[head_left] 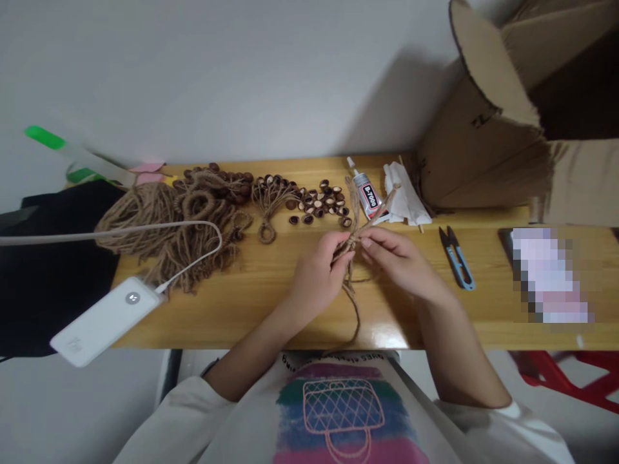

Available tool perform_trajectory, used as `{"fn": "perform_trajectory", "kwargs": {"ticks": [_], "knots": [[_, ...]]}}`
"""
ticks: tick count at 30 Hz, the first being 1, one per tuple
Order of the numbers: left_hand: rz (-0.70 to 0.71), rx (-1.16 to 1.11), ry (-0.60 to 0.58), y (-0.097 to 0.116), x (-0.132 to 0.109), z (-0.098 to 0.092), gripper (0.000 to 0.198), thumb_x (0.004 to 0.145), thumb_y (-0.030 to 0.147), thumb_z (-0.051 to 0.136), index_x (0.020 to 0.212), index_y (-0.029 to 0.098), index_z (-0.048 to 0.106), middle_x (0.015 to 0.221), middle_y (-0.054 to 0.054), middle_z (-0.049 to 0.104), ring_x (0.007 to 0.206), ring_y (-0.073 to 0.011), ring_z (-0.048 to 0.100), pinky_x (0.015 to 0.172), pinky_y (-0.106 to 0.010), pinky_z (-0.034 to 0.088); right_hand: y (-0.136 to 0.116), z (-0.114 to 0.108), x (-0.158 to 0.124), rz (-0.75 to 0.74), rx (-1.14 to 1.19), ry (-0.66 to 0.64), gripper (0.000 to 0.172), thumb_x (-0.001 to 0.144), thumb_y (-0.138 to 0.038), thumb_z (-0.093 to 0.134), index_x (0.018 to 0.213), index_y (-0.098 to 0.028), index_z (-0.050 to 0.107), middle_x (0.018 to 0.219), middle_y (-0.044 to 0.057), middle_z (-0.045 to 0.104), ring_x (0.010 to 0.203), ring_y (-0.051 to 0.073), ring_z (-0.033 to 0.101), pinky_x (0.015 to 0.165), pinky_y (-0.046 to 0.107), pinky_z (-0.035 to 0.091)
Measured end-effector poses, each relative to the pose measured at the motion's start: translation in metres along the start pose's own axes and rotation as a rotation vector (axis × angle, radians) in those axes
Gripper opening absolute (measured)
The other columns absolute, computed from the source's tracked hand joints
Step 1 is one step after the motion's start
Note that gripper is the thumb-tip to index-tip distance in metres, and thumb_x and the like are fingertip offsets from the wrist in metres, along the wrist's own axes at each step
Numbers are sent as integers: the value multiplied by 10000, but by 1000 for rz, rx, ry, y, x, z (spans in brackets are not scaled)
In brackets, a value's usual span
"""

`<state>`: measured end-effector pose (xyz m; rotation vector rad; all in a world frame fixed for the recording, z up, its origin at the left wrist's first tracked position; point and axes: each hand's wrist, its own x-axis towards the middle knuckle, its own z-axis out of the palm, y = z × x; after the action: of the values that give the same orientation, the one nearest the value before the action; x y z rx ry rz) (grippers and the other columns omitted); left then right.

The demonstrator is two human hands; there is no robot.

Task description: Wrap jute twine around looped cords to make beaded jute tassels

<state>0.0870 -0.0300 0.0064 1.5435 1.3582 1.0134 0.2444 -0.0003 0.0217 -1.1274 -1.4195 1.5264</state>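
Observation:
Over the middle of the wooden table, my left hand (322,274) pinches a bundle of brown jute twine (355,240) between thumb and fingers. My right hand (399,258) closes on the same twine from the other side, fingertips pressed together at the crossing of the strands. Loose ends stick up beyond my hands, and one long strand curls down toward the table's near edge. Just behind the twine lies a tube of B-7000 glue (368,193). Halved brown nut shells (322,203) are scattered to its left, beside a looped twine piece with several cords (267,222).
A pile of jute twine (145,219) with round brown nuts covers the table's left. A white power bank (104,322) with a cable hangs before it. To the right are blue thread snips (457,258), crumpled white paper (406,193), a phone (549,274) and a cardboard box (483,154).

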Motion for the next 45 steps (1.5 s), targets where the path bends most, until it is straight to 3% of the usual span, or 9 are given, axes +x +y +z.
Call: {"fn": "perform_trajectory", "kwargs": {"ticks": [4, 8, 11, 17, 23, 27, 31, 35, 45], "knots": [[-20, 92, -34, 6, 3, -4, 234, 822, 216, 558, 1048, 234, 617, 1009, -55, 694, 909, -211, 635, 817, -338, 466, -6, -2, 6, 68, 25, 18, 141, 714, -300, 666, 727, -170, 615, 727, 3, 631, 694, 130, 567, 675, 268, 461], [14, 224, -56, 11, 5, -3, 236, 831, 184, 517, 1046, 223, 606, 990, -73, 695, 876, -219, 632, 791, -338, 457, -6, 6, 8, 128, 54, 78, 198, 718, -347, 651, 775, -163, 607, 635, -32, 566, 554, 94, 483, 529, 229, 396], [18, 293, -55, 12, 6, -1, 253, 842, 170, 486, 1065, 218, 594, 989, -91, 689, 877, -233, 630, 793, -349, 452, -1, 15, 10, 128, 12, 163, 248, 723, -395, 648, 719, -157, 580, 612, -28, 557, 562, 94, 479, 519, 224, 376], [-55, 217, 69, 13, 6, -1, 192, 816, 185, 546, 1001, 216, 588, 891, -74, 680, 850, -231, 630, 806, -345, 452, 5, 31, 11, 73, 96, 302, 339, 685, -479, 692, 676, -182, 528, 518, -63, 475, 446, 65, 378, 428, 209, 284], [-164, -212, 85, 13, 9, -7, 178, 737, 179, 647, 899, 215, 583, 819, -24, 685, 800, -177, 644, 755, -288, 471, 0, 35, 4, 72, 289, 275, 368, 648, -484, 745, 673, -189, 527, 422, -101, 372, 346, 30, 216, 343, 182, 156], [-243, -503, -88, 19, 12, -20, 251, 671, 200, 721, 857, 181, 555, 607, 21, 640, 544, -119, 595, 569, -232, 457, -7, 26, -2, 123, 410, 115, 346, 650, -423, 770, 672, -186, 518, 397, -122, 322, 315, 13, 175, 320, 156, 138], [-333, -781, -288, 26, 12, -29, 398, 631, 258, 775, 941, 189, 535, 653, 8, 665, 482, -137, 613, 512, -265, 498, -10, 18, -5, 128, 481, -1, 319, 652, -382, 779, 688, -179, 534, 414, -125, 327, 318, -1, 152, 316, 138, 132], [-384, -937, -380, 27, 11, -30, 472, 607, 285, 811, 996, 205, 555, 647, 11, 658, 447, -136, 607, 468, -258, 504, -10, 18, -5, 121, 518, -107, 340, 650, -418, 771, 666, -175, 534, 423, -103, 385, 312, -11, 141, 304, 137, 118], [-330, -1097, -456, 13, 11, -22, 686, 643, 334, 793, 1252, 219, 497, 741, -3, 691, 505, -110, 625, 477, -186, 484, -8, 33, -3, 48, 568, 9, 328, 661, -438, 759, 697, -181, 559, 437, -62, 528, 284, 14, 251, 278, 139, 167]]}}
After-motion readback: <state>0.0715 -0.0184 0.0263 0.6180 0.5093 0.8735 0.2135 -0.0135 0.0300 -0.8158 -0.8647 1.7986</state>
